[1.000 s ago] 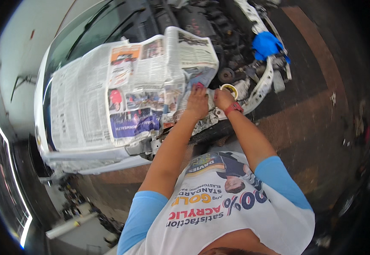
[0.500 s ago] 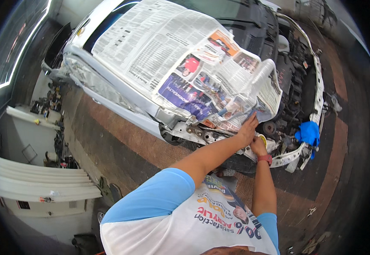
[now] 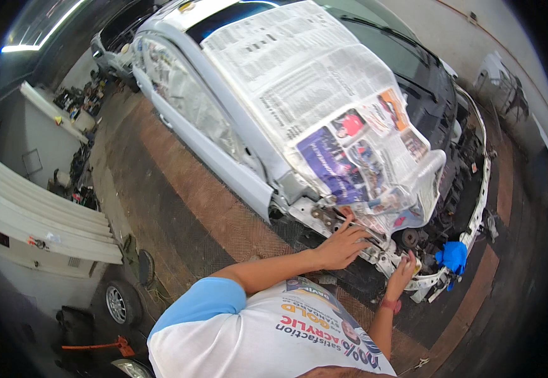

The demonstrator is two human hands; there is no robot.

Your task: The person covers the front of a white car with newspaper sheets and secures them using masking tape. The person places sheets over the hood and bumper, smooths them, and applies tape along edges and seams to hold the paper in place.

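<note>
Where the person stands bent at the front corner of the car, the shirt is nearest: white, printed on the front, with a light-blue sleeve visible on the left arm. A red band encircles the right wrist. The right hand is positioned over the front-end parts, fingers pointing forward. A yellow rim shows just beside it, mostly hidden; from here I cannot tell whether the fingers grip it. The left hand is located at the lower edge of the newspaper, fingers extended and spread apart; whether a fingertip touches the paper, I cannot tell.

The newspaper is draped along the side of the car, from the front corner up beside the windshield. Its lower section is crumpled and carries colour: a violet-blue block, an orange block and several photographs. Its edge toward the engine bay is curled and wavy. The upper section lies flatter and bears columns of small grey print.

Beside the paper's lower end sits a dark round pulley. Farther right, a blue cover wraps part of a curved white frame bar. Beyond the windshield stands a pale wall.
</note>
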